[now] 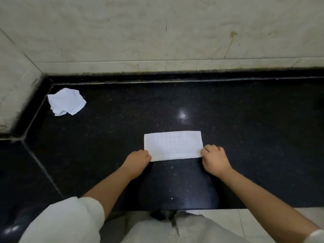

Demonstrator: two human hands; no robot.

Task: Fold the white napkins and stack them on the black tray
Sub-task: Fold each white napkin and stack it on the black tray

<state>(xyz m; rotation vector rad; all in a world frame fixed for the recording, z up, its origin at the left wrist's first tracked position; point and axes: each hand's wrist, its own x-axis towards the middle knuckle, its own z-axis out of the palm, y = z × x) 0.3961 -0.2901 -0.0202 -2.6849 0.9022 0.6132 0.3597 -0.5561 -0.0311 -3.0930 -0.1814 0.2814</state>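
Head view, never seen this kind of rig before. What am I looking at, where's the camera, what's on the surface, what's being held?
There is no machine here: a person works with two bare hands. The single picture comes from a wide-angle camera worn on the head, looking forward and down, so the arms reach in from the bottom edge. The surface is a polished black speckled stone counter set against a pale marble wall. On it lies a flat white rectangular napkin, folded to a long strip. The left hand pinches its near left corner and the right hand its near right corner. A loose pile of white napkins sits far left. No separate tray is visible.
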